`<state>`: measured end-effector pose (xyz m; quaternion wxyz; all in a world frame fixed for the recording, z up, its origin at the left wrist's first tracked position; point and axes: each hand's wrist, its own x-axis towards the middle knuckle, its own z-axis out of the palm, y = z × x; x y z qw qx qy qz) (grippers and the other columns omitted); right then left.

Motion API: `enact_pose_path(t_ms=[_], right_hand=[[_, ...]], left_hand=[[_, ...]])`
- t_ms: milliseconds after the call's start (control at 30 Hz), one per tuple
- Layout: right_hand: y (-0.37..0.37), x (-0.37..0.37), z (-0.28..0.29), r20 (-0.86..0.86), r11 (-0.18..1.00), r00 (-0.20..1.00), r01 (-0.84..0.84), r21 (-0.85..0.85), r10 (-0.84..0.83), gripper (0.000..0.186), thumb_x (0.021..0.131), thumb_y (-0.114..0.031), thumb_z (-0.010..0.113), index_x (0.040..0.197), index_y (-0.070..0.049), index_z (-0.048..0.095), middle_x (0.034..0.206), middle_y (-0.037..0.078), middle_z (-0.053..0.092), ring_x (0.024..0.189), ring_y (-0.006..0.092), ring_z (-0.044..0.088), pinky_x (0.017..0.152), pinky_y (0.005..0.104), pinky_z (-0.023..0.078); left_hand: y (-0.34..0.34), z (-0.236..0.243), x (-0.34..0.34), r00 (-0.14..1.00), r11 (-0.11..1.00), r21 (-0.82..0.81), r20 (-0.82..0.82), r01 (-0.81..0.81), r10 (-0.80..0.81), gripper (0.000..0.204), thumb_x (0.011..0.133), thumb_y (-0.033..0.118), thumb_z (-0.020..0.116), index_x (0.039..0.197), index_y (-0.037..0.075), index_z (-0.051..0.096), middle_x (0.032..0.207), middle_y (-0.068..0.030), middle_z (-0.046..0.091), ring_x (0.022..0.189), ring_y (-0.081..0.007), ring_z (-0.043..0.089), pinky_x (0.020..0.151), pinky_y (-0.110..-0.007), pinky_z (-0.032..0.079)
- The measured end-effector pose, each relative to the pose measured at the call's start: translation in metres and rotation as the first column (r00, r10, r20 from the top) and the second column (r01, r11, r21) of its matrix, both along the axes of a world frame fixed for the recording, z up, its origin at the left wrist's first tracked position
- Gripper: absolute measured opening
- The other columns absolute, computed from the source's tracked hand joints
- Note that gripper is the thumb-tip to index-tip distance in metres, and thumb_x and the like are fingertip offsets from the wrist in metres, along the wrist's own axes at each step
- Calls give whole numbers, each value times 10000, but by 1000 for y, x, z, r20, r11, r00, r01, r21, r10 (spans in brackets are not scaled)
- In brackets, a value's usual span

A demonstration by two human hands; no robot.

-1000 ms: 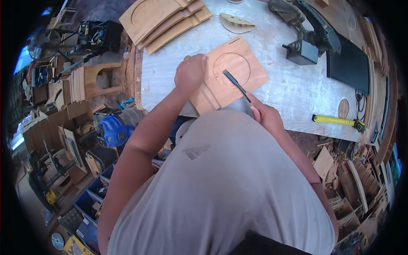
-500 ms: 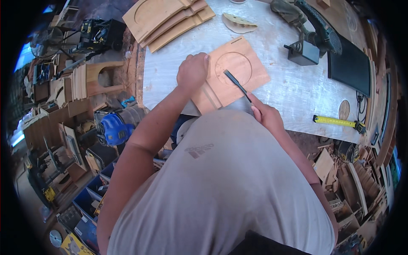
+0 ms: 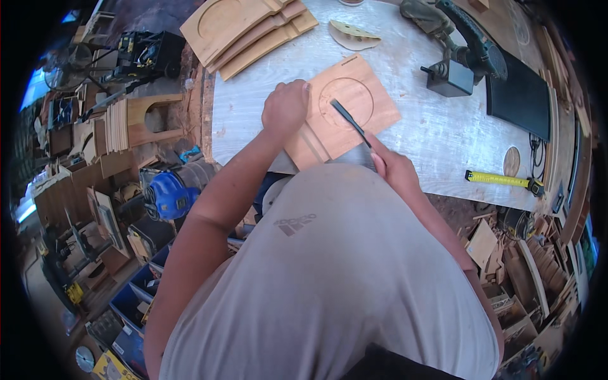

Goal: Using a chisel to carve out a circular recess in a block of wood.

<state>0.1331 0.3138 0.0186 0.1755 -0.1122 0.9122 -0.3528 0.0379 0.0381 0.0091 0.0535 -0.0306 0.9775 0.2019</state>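
A light wooden board (image 3: 382,100) lies aslant on the pale worktop, a round recess cut in its face and a straight groove across its near left part. My left hand (image 3: 286,109) is closed over the board's left edge; its fingertips are partly hidden. In my right hand (image 3: 394,166) is a chisel (image 3: 347,117) with a dark blade, its handle mostly covered by the fingers. The blade's tip rests inside the circle, towards its left side, where small marks or chips show.
Several similar boards (image 3: 253,44) are stacked at the far left. Beyond my board lies a curved wooden offcut (image 3: 353,37). To the right are a dark power tool (image 3: 472,47), a black flat panel (image 3: 520,104), a yellow tape measure (image 3: 500,179) and a wooden disc (image 3: 512,161).
The chisel's tip has slid slightly farther from me and to the left within the circle, my right hand moving with it. My left hand keeps its hold on the board.
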Motion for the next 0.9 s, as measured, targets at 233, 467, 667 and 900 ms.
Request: enact_pose_path(t_ms=[233,467,667,900], right_hand=[[-2,-8,-12,-1,1000,1000,-10,1,10,471,1028,-239,558,1495,-268,508,777,201,677,707,395,672,653,507,525],[0,-7,-11,-29,1000,1000,-6,7,6,472,1028,-261,554,1498,-263,507,760,201,676,706,400,676,669,496,537],[-3,-10,-2,26,999,999,27,19,-27,478,1028,-244,552,1503,-257,501,753,207,673,700,406,672,659,507,525],[-9,-20,6,-14,999,1000,17,28,-16,488,1025,-243,555,1509,-252,492,790,218,688,730,419,678,677,509,535]], left_hand=[[2,3,1,999,1000,-2,33,-13,13,337,1070,316,449,1021,75,680,970,-157,699,994,-353,635,890,-504,513],[-1,-7,1,999,999,22,-26,35,-35,355,1083,323,430,1059,67,676,919,-198,682,954,-384,642,860,-523,512],[-4,-11,0,998,1000,1,-63,10,-10,361,1083,324,427,1038,60,669,898,-195,680,945,-390,637,849,-525,510],[-3,-11,7,999,1000,-3,-50,18,-19,341,1083,315,432,1055,66,663,910,-198,679,947,-390,639,847,-526,512]])
